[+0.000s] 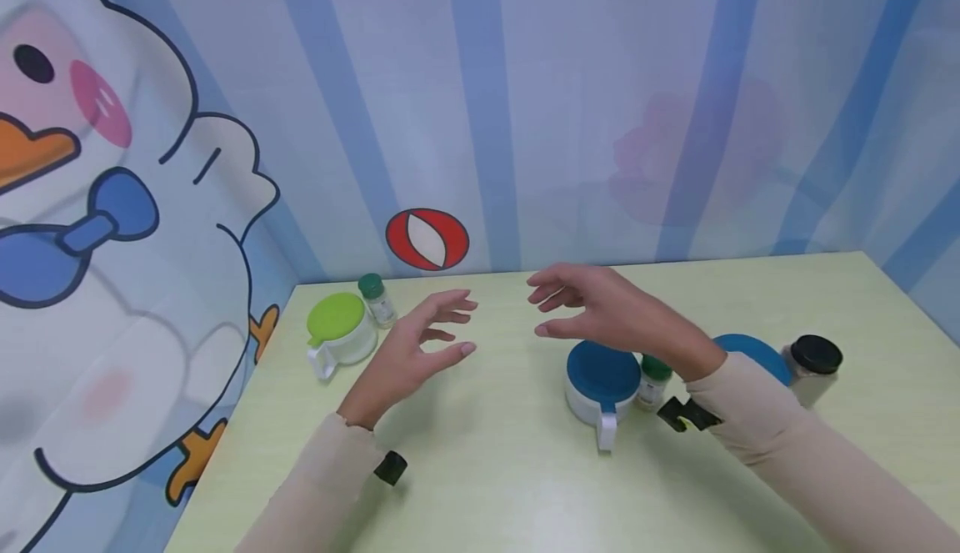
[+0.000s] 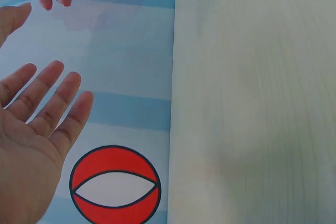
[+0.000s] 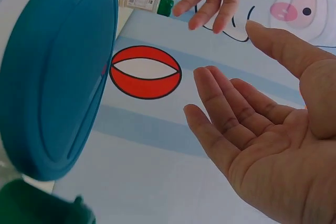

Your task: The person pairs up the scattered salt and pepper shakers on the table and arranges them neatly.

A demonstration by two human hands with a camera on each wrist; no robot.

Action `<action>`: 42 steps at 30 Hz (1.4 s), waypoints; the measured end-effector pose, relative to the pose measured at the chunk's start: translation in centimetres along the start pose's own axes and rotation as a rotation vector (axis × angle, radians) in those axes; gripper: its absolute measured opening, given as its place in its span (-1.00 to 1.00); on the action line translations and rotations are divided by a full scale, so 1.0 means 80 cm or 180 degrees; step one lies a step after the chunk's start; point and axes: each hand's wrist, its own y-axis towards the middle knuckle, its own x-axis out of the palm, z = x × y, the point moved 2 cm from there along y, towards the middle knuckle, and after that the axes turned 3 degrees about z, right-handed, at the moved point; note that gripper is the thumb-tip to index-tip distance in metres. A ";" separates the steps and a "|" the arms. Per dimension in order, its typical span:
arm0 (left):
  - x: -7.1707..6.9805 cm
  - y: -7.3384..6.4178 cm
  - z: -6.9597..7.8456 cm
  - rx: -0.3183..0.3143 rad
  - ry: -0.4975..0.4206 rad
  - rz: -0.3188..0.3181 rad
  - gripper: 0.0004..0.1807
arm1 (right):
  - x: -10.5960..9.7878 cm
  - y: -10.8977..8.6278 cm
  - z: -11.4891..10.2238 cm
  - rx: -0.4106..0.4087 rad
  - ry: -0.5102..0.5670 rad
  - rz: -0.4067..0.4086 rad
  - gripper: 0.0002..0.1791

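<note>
Both hands hover above the pale table, palms facing each other, with nothing in them. The left hand has its fingers spread and loosely bent; its empty palm shows in the left wrist view. Nearest to it stand a white container with a green lid and a small green-capped bottle. The right hand hangs behind and above a white handled container with a blue lid, not gripping it. Beside that container is another green-capped bottle, partly hidden by the right wrist.
Right of the right forearm, a second blue lid shows, mostly covered by the sleeve. Next to it stands a jar with a black lid. A printed fabric backdrop rises behind the table's far edge.
</note>
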 end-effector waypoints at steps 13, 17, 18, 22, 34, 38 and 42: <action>-0.050 -0.008 -0.022 -0.0111 0.0256 0.0246 -0.33 | 0.020 0.047 -0.018 -0.0047 0.0042 -0.0194 -0.28; -0.067 -0.012 -0.028 -0.0215 0.0332 0.0307 -0.34 | 0.029 0.065 -0.026 -0.0091 0.0137 -0.0255 -0.29; -0.070 -0.012 -0.030 -0.0238 0.0356 0.0323 -0.34 | 0.031 0.070 -0.028 -0.0099 0.0137 -0.0266 -0.30; -0.085 -0.017 -0.036 -0.0305 0.0460 0.0388 -0.33 | 0.041 0.086 -0.034 -0.0119 0.0102 -0.0307 -0.30; -0.124 -0.028 -0.057 -0.0343 0.0831 0.0601 -0.33 | 0.070 0.133 -0.035 -0.0166 0.0284 -0.0458 -0.32; -0.136 -0.032 -0.064 -0.0398 0.0909 0.0692 -0.32 | 0.078 0.145 -0.034 -0.0219 0.0356 -0.0509 -0.34; -0.146 -0.038 -0.071 -0.0538 0.1000 0.0740 -0.28 | 0.086 0.158 -0.033 -0.0256 0.0472 -0.0544 -0.35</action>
